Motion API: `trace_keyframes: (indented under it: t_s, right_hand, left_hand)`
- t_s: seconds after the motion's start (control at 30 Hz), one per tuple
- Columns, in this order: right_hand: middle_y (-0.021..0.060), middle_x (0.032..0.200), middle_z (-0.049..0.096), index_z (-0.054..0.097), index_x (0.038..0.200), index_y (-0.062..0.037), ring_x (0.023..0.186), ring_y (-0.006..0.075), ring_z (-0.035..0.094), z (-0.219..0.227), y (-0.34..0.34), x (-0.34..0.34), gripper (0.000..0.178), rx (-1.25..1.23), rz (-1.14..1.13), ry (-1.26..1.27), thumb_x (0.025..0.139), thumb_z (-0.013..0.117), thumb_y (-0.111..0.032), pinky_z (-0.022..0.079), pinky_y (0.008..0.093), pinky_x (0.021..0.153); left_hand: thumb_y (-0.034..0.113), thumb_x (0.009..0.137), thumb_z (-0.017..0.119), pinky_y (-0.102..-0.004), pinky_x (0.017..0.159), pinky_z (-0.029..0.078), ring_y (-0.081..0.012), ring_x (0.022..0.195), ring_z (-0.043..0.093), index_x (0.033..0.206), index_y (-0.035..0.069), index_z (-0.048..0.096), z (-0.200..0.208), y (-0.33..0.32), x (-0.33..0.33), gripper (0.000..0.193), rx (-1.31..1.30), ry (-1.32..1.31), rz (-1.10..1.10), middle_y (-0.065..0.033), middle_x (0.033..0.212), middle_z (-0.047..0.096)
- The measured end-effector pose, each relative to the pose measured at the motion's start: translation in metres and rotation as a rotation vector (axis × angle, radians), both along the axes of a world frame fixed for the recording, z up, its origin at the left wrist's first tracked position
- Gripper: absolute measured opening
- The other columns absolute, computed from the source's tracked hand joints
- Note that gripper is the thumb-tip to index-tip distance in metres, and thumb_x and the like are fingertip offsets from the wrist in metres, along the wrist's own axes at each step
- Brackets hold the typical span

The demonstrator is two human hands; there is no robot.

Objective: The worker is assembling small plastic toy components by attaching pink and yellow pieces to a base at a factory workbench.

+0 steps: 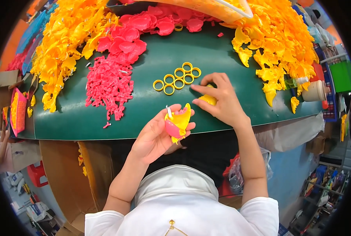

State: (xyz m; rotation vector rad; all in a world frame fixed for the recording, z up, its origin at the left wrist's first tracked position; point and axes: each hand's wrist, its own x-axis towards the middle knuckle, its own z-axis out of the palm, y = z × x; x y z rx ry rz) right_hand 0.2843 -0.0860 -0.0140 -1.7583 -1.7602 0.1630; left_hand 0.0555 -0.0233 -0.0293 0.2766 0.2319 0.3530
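My left hand point(159, 133) holds a yellow and pink plastic piece point(177, 122) with a small white pin sticking up, just over the near edge of the green table point(207, 51). My right hand point(218, 98) rests on the table, fingers closed around a yellow plastic part point(208, 99). Several yellow rings point(177, 78) lie in a cluster just left of and beyond my right hand.
A heap of small pink parts point(108, 84) lies to the left, larger pink shells point(140, 27) beyond. Yellow parts are piled at far left point(65, 39) and right point(281, 43). A beige bottle point(315, 90) lies at the right edge. Cardboard boxes point(69, 169) stand below the table.
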Motion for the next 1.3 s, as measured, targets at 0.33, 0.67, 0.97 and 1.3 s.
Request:
trace_keyframes:
  t_s: [0.33, 0.67, 0.97, 1.3]
  right_hand:
    - [0.0154, 0.112, 0.061, 0.063, 0.114, 0.0040, 0.094, 0.0269, 0.059, -0.011, -0.023, -0.057, 0.033, 0.072, -0.308, 0.109, 0.085, 0.066, -0.011, 0.048, 0.0327, 0.081]
    - [0.0178, 0.119, 0.059, 0.061, 0.120, 0.0059, 0.110, 0.0230, 0.057, 0.006, -0.036, -0.093, 0.038, 0.026, -0.050, 0.922, 0.086, 0.068, -0.010, 0.046, 0.0316, 0.094]
    - [0.0146, 0.117, 0.057, 0.062, 0.121, 0.0009, 0.107, 0.0211, 0.057, -0.001, -0.034, -0.100, 0.040, 0.069, -0.038, 0.919, 0.084, 0.069, -0.010, 0.047, 0.0300, 0.089]
    - [0.0157, 0.130, 0.047, 0.063, 0.115, 0.0042, 0.120, 0.0213, 0.050, 0.003, -0.027, -0.105, 0.027, -0.001, 0.013, 1.239, 0.088, 0.061, -0.001, 0.049, 0.0316, 0.093]
  left_hand:
    - [0.025, 0.077, 0.078, -0.0445, 0.099, 0.047, -0.0337, 0.127, 0.048, 0.141, -0.002, 0.038, -0.005, -0.006, -0.009, 0.080, 0.431, 0.211, 0.224, -0.0162, 0.142, 0.044]
    - [0.007, 0.077, 0.074, -0.0381, 0.110, 0.036, -0.0249, 0.132, 0.041, 0.141, -0.004, 0.037, -0.004, -0.006, -0.011, 0.075, 0.534, 0.160, 0.254, -0.0176, 0.145, 0.040]
    - [-0.001, 0.079, 0.072, -0.0375, 0.107, 0.041, -0.0257, 0.133, 0.042, 0.140, 0.001, 0.037, -0.003, -0.009, -0.007, 0.071, 0.491, 0.115, 0.249, -0.0207, 0.149, 0.033]
    - [0.000, 0.072, 0.080, -0.0343, 0.100, 0.046, -0.0233, 0.118, 0.053, 0.122, 0.005, 0.041, -0.007, -0.020, 0.001, 0.064, 1.169, 0.502, 0.595, -0.0171, 0.132, 0.049]
